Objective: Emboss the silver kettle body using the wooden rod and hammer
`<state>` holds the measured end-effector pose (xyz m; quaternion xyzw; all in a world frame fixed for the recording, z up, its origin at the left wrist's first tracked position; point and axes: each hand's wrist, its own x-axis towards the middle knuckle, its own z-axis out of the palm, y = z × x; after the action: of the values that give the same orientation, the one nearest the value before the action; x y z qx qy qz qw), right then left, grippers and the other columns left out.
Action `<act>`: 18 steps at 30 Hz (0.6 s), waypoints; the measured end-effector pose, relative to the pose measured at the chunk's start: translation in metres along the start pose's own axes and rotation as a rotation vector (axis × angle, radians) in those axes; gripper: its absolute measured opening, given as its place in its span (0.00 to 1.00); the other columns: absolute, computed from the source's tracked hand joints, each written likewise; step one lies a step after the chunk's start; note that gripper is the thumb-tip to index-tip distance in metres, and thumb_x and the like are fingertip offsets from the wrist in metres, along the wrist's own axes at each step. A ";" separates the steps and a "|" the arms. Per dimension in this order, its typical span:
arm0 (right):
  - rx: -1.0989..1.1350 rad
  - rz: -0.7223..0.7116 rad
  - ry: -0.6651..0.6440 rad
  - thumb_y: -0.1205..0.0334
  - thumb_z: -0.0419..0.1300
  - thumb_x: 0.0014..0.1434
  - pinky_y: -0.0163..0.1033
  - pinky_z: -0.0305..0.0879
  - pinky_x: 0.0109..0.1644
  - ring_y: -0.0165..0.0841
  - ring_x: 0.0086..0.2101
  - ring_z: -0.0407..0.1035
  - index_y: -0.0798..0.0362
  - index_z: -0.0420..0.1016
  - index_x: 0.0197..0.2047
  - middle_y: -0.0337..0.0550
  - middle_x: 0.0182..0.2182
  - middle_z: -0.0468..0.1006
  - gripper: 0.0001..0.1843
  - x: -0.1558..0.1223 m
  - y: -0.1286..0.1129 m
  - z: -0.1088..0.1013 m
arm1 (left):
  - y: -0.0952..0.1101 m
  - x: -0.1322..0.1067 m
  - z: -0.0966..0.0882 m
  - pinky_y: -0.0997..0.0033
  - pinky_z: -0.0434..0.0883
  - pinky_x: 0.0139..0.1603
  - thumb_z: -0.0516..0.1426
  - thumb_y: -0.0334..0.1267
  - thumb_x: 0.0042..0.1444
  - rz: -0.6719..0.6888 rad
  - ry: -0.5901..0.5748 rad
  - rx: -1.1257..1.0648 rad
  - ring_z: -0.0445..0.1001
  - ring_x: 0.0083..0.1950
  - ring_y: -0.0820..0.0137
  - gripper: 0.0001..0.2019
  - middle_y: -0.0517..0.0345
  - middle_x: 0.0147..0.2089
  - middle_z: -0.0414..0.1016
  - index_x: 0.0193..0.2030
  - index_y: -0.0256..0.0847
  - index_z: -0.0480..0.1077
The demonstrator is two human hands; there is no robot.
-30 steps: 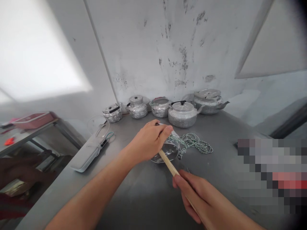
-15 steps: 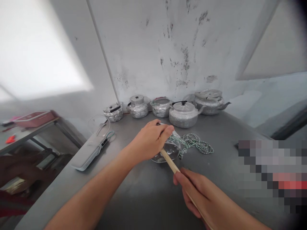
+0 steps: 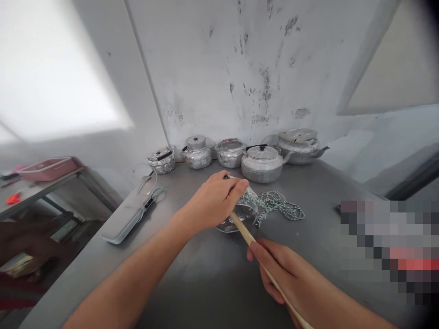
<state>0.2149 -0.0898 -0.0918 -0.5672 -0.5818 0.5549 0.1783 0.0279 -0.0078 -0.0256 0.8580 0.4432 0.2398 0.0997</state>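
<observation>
My left hand [image 3: 214, 201] is closed round a small shiny metal pot [image 3: 240, 217] tipped on its side on the grey metal table [image 3: 192, 278]. My right hand [image 3: 281, 274] grips a long wooden stick [image 3: 244, 234] whose far end reaches into the pot's mouth under my left fingers. A green-and-white cord [image 3: 279, 205] is wound on the pot and trails in a loose heap to its right.
Several hammered aluminium kettles [image 3: 262, 163] line the back wall. A flat white device with cables [image 3: 128, 217] lies at the table's left edge. Left of the table stands a lower bench with a red tray [image 3: 48, 169]. A blurred patch covers the right side.
My right hand has slid a little back along the stick. The left hand and the pot have stayed in place.
</observation>
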 end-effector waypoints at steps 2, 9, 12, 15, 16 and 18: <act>-0.007 -0.005 0.006 0.41 0.44 0.70 0.28 0.54 0.14 0.26 0.15 0.53 0.49 0.71 0.42 0.30 0.18 0.63 0.23 0.000 0.001 0.001 | 0.000 0.000 0.000 0.55 0.67 0.61 0.39 0.49 0.77 0.003 0.002 -0.004 0.68 0.62 0.56 0.25 0.51 0.48 0.78 0.55 0.46 0.76; -0.024 0.006 0.001 0.43 0.46 0.70 0.27 0.53 0.14 0.25 0.15 0.54 0.49 0.71 0.43 0.30 0.19 0.64 0.21 -0.001 0.000 0.000 | 0.000 0.000 0.001 0.56 0.67 0.60 0.39 0.49 0.77 0.013 0.006 0.010 0.69 0.61 0.57 0.25 0.52 0.48 0.78 0.56 0.46 0.75; 0.007 -0.001 -0.013 0.40 0.45 0.70 0.27 0.54 0.14 0.25 0.15 0.53 0.49 0.72 0.44 0.30 0.19 0.64 0.23 -0.001 0.000 0.000 | 0.000 0.000 0.000 0.56 0.67 0.59 0.39 0.49 0.77 0.017 0.006 0.004 0.69 0.60 0.57 0.25 0.52 0.47 0.78 0.56 0.46 0.76; 0.012 0.007 0.000 0.40 0.46 0.70 0.27 0.54 0.14 0.25 0.15 0.54 0.48 0.72 0.44 0.30 0.19 0.64 0.23 0.000 0.001 0.000 | -0.001 0.000 0.001 0.56 0.67 0.60 0.39 0.49 0.77 0.016 0.008 0.001 0.70 0.59 0.57 0.25 0.52 0.47 0.78 0.56 0.46 0.76; 0.006 0.014 0.002 0.40 0.46 0.70 0.27 0.54 0.14 0.25 0.15 0.54 0.49 0.72 0.44 0.30 0.19 0.64 0.23 0.001 0.001 0.000 | -0.001 0.000 0.001 0.56 0.67 0.60 0.39 0.49 0.77 0.015 0.009 -0.001 0.70 0.59 0.57 0.25 0.52 0.48 0.78 0.55 0.46 0.76; 0.013 0.028 -0.010 0.41 0.45 0.70 0.27 0.54 0.14 0.25 0.14 0.54 0.49 0.72 0.45 0.30 0.19 0.65 0.23 0.001 0.001 -0.001 | -0.001 0.000 0.001 0.56 0.66 0.61 0.39 0.49 0.77 0.011 0.009 -0.003 0.69 0.61 0.57 0.25 0.52 0.49 0.78 0.55 0.46 0.76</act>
<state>0.2159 -0.0891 -0.0928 -0.5715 -0.5711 0.5640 0.1710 0.0277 -0.0068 -0.0264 0.8591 0.4386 0.2449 0.0979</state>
